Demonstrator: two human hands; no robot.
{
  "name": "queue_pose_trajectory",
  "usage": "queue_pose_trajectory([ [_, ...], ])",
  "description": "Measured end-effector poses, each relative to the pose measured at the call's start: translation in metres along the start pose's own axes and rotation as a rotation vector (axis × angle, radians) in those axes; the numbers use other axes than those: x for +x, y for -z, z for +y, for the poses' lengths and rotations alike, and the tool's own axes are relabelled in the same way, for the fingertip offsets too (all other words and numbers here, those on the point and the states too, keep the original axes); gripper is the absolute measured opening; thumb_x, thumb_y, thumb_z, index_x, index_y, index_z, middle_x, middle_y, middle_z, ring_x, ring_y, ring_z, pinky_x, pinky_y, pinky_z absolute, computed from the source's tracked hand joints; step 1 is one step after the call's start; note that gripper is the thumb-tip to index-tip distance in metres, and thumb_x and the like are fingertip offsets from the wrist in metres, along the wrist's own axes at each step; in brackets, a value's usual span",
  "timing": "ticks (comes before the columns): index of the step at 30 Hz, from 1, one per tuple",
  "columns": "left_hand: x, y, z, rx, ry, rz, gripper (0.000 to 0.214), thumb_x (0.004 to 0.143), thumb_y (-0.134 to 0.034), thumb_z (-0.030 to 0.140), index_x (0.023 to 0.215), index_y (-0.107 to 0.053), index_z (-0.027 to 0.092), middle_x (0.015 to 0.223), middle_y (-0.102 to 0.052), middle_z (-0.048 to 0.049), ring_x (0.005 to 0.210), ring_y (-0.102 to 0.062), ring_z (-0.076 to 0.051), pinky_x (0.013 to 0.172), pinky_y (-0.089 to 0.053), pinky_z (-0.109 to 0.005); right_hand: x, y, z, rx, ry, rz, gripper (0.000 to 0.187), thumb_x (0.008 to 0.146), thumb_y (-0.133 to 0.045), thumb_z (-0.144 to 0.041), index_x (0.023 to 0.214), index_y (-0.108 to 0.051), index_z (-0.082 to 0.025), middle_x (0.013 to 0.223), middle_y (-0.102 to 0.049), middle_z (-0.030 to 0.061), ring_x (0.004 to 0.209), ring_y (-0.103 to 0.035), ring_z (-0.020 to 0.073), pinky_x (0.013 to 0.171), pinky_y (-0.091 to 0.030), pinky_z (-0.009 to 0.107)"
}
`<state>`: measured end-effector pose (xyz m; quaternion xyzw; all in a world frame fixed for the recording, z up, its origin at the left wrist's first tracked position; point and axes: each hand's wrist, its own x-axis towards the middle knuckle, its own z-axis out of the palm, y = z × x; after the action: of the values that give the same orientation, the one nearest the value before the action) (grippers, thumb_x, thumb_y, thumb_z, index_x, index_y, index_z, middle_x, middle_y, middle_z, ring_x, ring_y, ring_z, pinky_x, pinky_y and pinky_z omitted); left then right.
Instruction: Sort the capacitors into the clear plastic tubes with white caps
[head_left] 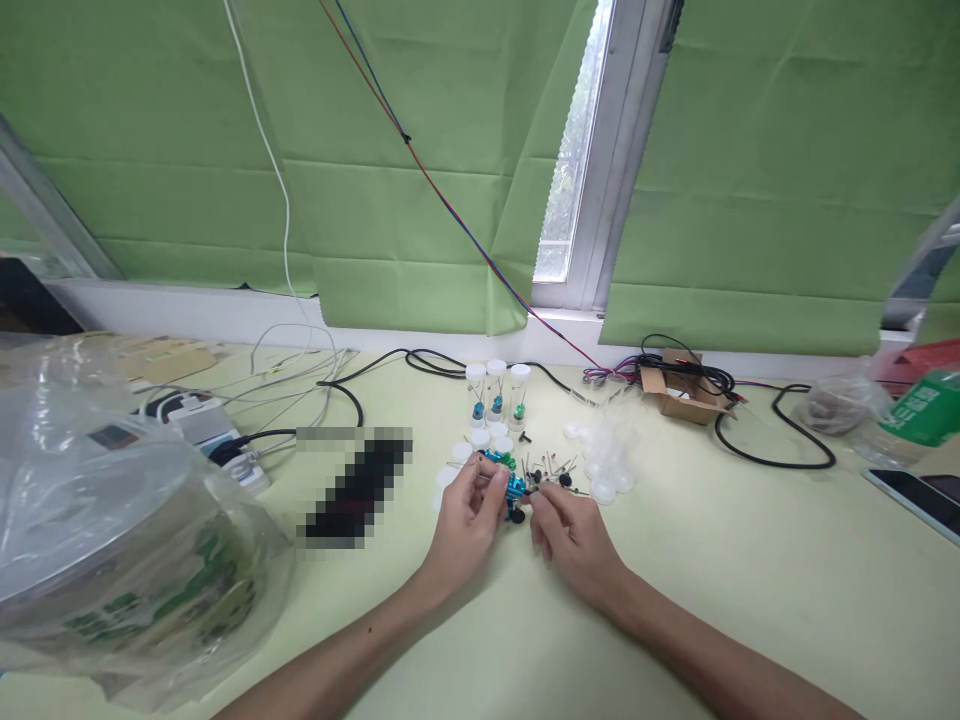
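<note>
1. Reference item: the row of three clear plastic vials with white caps [496, 392], standing upright on the pale yellow tabletop [750, 580]. All positions below are given from this row.

2. Far left of the vials: a crumpled clear plastic bag [112, 540] with a round green-printed container inside it.

3. Left of the vials: a white power strip [217, 440] with black and white cables plugged in.

4. Just in front of the vials, slightly left: several loose round white caps [459, 452].

5. In front of the vials: my left hand [466, 522]. Its fingers [491, 487] are curled and pinch the small shiny blue metal part [515, 487] from the left side. The part is held just above the tabletop, between my two hands.

6. In front of the vials, slightly right: my right hand [574, 540]. Its fingers [541, 503] are pressed together at the right edge of the blue part. What they grip there is too small to tell.

7. Right of the vials: scattered small dark components with thin leads [556, 468], then a cluster of clear plastic lids [611, 450].

8. Further right of the vials: an open brown cardboard box [679, 392] with black cable looped over it.

9. Far right of the vials: a green-labelled bottle [926, 410] and a dark flat phone [915, 498].
</note>
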<state>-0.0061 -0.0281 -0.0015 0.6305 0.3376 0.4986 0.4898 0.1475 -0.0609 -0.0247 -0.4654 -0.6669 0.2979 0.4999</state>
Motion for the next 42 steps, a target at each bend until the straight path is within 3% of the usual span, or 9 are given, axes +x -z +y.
queue_pose_trajectory([
  [2, 0.0021, 0.0005, 0.0011, -0.008, 0.01, 0.026, 0.026, 0.094, -0.051, 0.04, 0.079, -0.045, 0.019, 0.061, -0.041, 0.0068, 0.05, -0.037, -0.007, 0.049, -0.031, -0.021, 0.0, 0.0003, -0.0025, 0.004, -0.007, 0.013, 0.023, 0.094, -0.053, -0.04, 0.099, -0.058, -0.018, 0.065, -0.057, -0.0023, 0.049, -0.052, 0.0108, 0.047, -0.04, 0.022],
  [4, 0.0037, 0.0009, 0.0017, -0.016, 0.014, 0.034, 0.027, 0.094, -0.051, 0.04, 0.077, -0.045, 0.019, 0.059, -0.04, 0.0071, 0.049, -0.037, -0.007, 0.049, -0.031, -0.021, -0.0002, 0.0005, -0.0033, 0.008, 0.003, 0.039, 0.028, 0.09, -0.059, -0.037, 0.11, -0.053, -0.019, 0.078, -0.061, 0.0003, 0.051, -0.055, 0.0106, 0.047, -0.042, 0.022],
  [12, 0.0035, 0.0007, 0.0001, 0.001, 0.021, 0.016, 0.026, 0.093, -0.052, 0.04, 0.078, -0.046, 0.019, 0.061, -0.042, 0.0063, 0.05, -0.038, -0.007, 0.05, -0.032, -0.021, 0.0007, -0.0004, 0.0017, 0.014, 0.024, 0.055, 0.014, 0.093, -0.053, -0.033, 0.095, -0.055, -0.019, 0.072, -0.058, -0.0002, 0.051, -0.051, 0.0105, 0.046, -0.04, 0.022],
  [18, 0.0033, 0.0, 0.001, -0.006, 0.013, -0.017, 0.026, 0.093, -0.052, 0.04, 0.079, -0.045, 0.019, 0.06, -0.04, 0.0069, 0.049, -0.037, -0.007, 0.047, -0.031, -0.02, 0.0007, 0.0005, -0.0011, 0.015, 0.023, 0.021, 0.02, 0.095, -0.05, -0.033, 0.082, -0.054, -0.019, 0.063, -0.054, -0.0022, 0.049, -0.048, 0.0102, 0.048, -0.039, 0.022],
  [24, 0.0017, 0.0004, 0.0, -0.017, 0.003, -0.051, 0.026, 0.094, -0.051, 0.039, 0.079, -0.044, 0.02, 0.058, -0.036, 0.008, 0.048, -0.035, -0.007, 0.046, -0.029, -0.02, 0.0009, 0.0016, -0.0006, -0.046, 0.047, 0.01, 0.038, 0.099, -0.043, -0.034, 0.064, -0.047, -0.02, 0.054, -0.049, -0.0034, 0.047, -0.045, 0.0096, 0.051, -0.037, 0.022],
  [34, 0.0006, -0.001, 0.0012, -0.029, 0.0, -0.054, 0.026, 0.094, -0.052, 0.039, 0.078, -0.045, 0.02, 0.059, -0.037, 0.0075, 0.048, -0.036, -0.007, 0.048, -0.031, -0.021, 0.0007, 0.0, 0.0011, -0.032, 0.031, 0.053, 0.044, 0.1, -0.038, -0.037, 0.062, -0.05, -0.019, 0.049, -0.047, -0.0039, 0.045, -0.044, 0.0094, 0.052, -0.038, 0.023],
  [38, 0.0025, -0.0015, 0.002, -0.056, 0.02, -0.027, 0.026, 0.093, -0.053, 0.04, 0.079, -0.045, 0.02, 0.059, -0.039, 0.0071, 0.048, -0.037, -0.007, 0.047, -0.031, -0.021, 0.001, 0.0004, -0.0026, 0.011, 0.007, 0.082, 0.022, 0.095, -0.05, -0.038, 0.089, -0.057, -0.018, 0.059, -0.052, -0.0037, 0.047, -0.047, 0.0099, 0.047, -0.038, 0.023],
  [40, 0.0031, -0.0016, 0.0015, -0.062, 0.027, -0.015, 0.026, 0.092, -0.054, 0.04, 0.079, -0.046, 0.019, 0.06, -0.04, 0.0068, 0.049, -0.038, -0.007, 0.048, -0.031, -0.021, 0.0005, 0.0006, -0.0039, 0.016, 0.022, 0.088, 0.022, 0.092, -0.056, -0.036, 0.104, -0.055, -0.018, 0.069, -0.055, -0.002, 0.051, -0.051, 0.0107, 0.047, -0.04, 0.022],
  [42, 0.0033, -0.0017, 0.0009, -0.066, 0.036, -0.01, 0.026, 0.092, -0.055, 0.041, 0.079, -0.047, 0.019, 0.06, -0.04, 0.0068, 0.049, -0.037, -0.007, 0.048, -0.031, -0.021, -0.0003, 0.0005, -0.0035, 0.012, 0.047, 0.085, 0.021, 0.091, -0.057, -0.034, 0.106, -0.054, -0.018, 0.073, -0.055, -0.0011, 0.055, -0.053, 0.0112, 0.049, -0.042, 0.022],
])
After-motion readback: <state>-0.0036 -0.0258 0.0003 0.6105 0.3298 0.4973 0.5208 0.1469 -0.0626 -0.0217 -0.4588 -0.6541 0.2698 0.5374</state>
